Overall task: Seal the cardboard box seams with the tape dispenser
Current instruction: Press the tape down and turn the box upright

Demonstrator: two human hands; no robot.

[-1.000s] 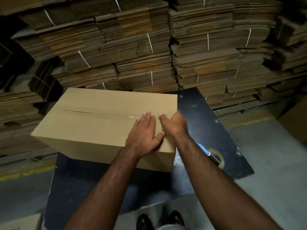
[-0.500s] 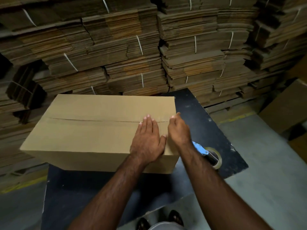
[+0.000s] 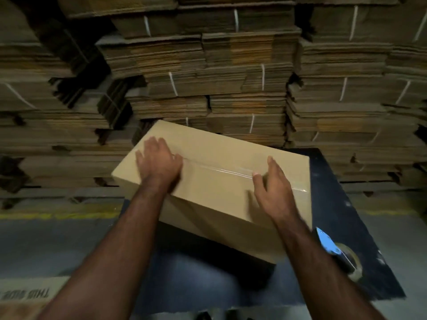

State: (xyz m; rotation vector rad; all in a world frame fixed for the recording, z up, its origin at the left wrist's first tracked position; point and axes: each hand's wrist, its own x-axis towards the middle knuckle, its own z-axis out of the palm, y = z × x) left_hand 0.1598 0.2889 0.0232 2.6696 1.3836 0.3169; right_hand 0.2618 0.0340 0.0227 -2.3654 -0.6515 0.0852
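A closed brown cardboard box (image 3: 221, 190) sits turned at an angle on a dark table (image 3: 346, 227). Clear tape (image 3: 231, 170) runs along its top middle seam. My left hand (image 3: 159, 165) lies flat on the box top near its far left end, fingers spread over the seam. My right hand (image 3: 272, 188) rests on the top near the right end, fingers apart beside the tape. The tape dispenser (image 3: 339, 255), blue with a roll of clear tape, lies on the table to the right of my right forearm, untouched.
Tall stacks of bundled flat cardboard (image 3: 231, 77) fill the whole background just behind the table. A flat printed carton (image 3: 25, 294) lies at the lower left. Grey floor with a yellow line (image 3: 57, 214) runs on the left.
The box has been turned so its left end points away from me. My left hand slid along the seam to the far left end; my right hand stayed near the right end.
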